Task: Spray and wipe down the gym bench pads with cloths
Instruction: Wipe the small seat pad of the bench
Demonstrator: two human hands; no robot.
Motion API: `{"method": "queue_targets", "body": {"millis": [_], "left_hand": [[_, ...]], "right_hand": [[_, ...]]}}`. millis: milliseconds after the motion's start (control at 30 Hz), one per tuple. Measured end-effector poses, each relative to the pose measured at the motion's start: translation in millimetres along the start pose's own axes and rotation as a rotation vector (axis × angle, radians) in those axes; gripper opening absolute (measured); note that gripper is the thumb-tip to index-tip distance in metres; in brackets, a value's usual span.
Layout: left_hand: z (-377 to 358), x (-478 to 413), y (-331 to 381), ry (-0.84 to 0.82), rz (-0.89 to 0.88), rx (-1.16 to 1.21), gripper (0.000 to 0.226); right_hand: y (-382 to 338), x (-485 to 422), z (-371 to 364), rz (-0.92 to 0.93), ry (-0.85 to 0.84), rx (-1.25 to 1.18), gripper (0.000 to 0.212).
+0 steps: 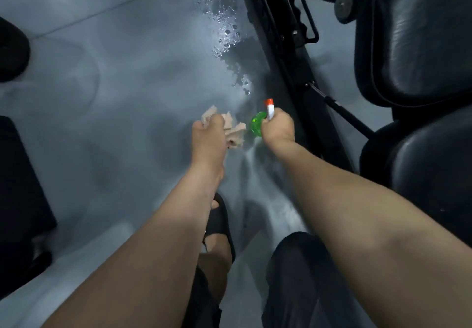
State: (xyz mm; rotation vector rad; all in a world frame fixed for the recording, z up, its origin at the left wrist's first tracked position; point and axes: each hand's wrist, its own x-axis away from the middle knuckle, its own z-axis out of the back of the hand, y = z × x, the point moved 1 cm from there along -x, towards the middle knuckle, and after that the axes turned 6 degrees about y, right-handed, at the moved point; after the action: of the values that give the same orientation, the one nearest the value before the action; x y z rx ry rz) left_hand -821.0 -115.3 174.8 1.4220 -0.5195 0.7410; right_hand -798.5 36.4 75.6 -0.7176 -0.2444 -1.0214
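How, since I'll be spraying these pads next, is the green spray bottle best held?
Grip the spray bottle at its neck, under the white and orange head, from behind as the right hand does: the body bulges wider and the nozzle points away.

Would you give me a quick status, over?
Left hand grips beige cloth. Right hand grips green spray bottle. Bench pads right, untouched. Droplets on floor ahead.

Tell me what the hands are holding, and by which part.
The left hand grips a bunched beige cloth around its middle; the right hand holds a green spray bottle by its neck.
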Motion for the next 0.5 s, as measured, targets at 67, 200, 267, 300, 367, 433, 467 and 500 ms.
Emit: {"method": "queue_targets", "body": {"millis": [67,200,267,300,367,433,467,500], "left_hand": [[-3,-11,2,-0.021,-0.06,0.001,0.015],[-17,-41,13,-0.058,-0.2,-0.111,0.005],[-24,-47,17,-0.092,-0.232,-0.166,0.011],[-28,-48,19,-0.124,-0.232,-0.169,0.013],[-33,-45,27,-0.156,-0.236,-0.171,0.013],[-36,-42,38,-0.156,-0.259,-0.167,0.018],[-37,-40,45,-0.148,-0.282,-0.169,0.019],[-37,-37,51,-0.13,-0.317,-0.175,0.019]], "right_hand": [[6,-17,-14,-0.009,-0.003,0.019,0.025],[21,-35,-35,-0.034,-0.064,-0.003,0.025],[26,-38,-39,-0.047,-0.078,-0.022,0.025],[27,-40,-38,-0.044,-0.075,-0.014,0.027],[24,-40,-34,-0.051,-0.057,0.027,0.033],[14,-37,-26,-0.068,0.042,0.046,0.041],[6,-33,-21,-0.064,0.096,-0.026,0.041],[-4,-30,-15,-0.041,0.134,-0.156,0.036]]}}
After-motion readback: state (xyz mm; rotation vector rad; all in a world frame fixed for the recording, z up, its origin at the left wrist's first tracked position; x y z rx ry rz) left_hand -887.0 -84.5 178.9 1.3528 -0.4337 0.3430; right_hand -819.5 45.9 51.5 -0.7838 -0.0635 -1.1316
